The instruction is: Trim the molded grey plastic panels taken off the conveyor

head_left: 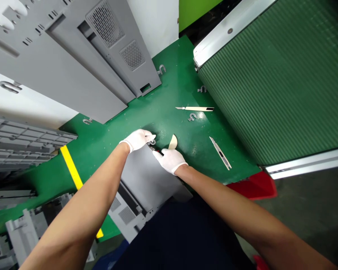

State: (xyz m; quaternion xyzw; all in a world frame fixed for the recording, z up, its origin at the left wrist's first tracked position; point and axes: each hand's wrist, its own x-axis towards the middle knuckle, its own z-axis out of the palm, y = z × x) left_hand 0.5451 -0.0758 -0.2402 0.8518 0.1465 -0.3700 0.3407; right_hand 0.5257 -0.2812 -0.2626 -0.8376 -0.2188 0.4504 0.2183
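Both my hands wear white gloves and meet at the far corner of a grey plastic panel (pixel 146 176) lying on the green table (pixel 107 138). My left hand (pixel 138 138) is closed in a pinch on a small grey hook-shaped tab (pixel 153 142) at the panel's corner. My right hand (pixel 169 159) is closed round a small cutting tool with a dark and red tip (pixel 157 150) that points at that tab. A cream curved scraper (pixel 173 142) lies just beyond my right hand.
Two slim knives lie on the table, one (pixel 195 108) farther off and one (pixel 220 152) to the right. Loose grey tabs (pixel 192 117) are scattered about. Large grey panels (pixel 81 52) stand at the back left, a green ribbed conveyor (pixel 276 82) at the right, a red bin (pixel 256 186) below it.
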